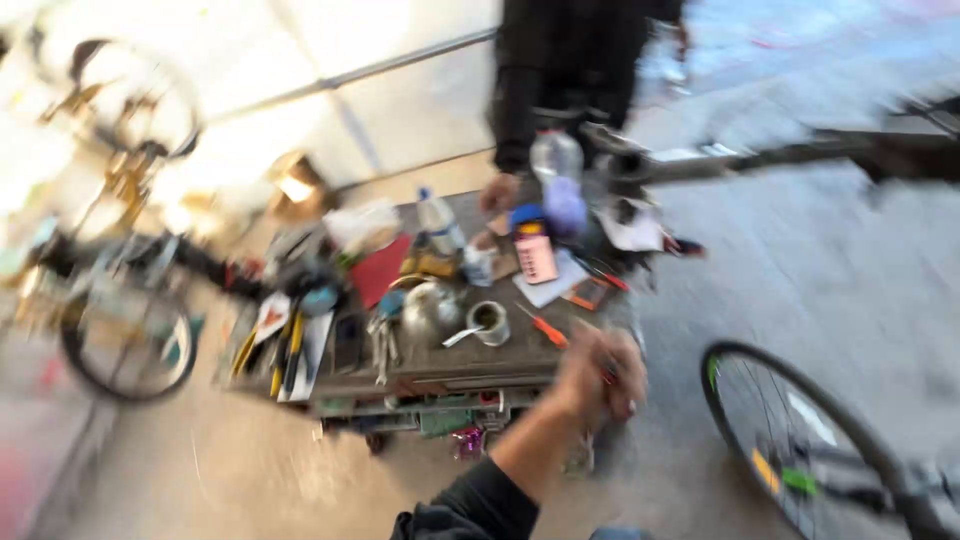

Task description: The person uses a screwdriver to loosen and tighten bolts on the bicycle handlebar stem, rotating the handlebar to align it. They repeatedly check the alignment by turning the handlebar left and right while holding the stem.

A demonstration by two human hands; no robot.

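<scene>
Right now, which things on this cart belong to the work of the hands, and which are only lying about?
In use:
- right hand, closed at the cart's near corner
- something thin and dark in it, too blurred to name
- orange-handled screwdriver nearest it

Lying about:
- metal kettle
- small cup
- plastic bottle
- bicycle wheel

A cluttered worktop carries a metal kettle, a tin cup, a red sheet and a clear plastic bottle. Beyond it stands a person in dark clothing. A bicycle wheel rests on the concrete floor at right; another bicycle stands at left, blurred.
</scene>
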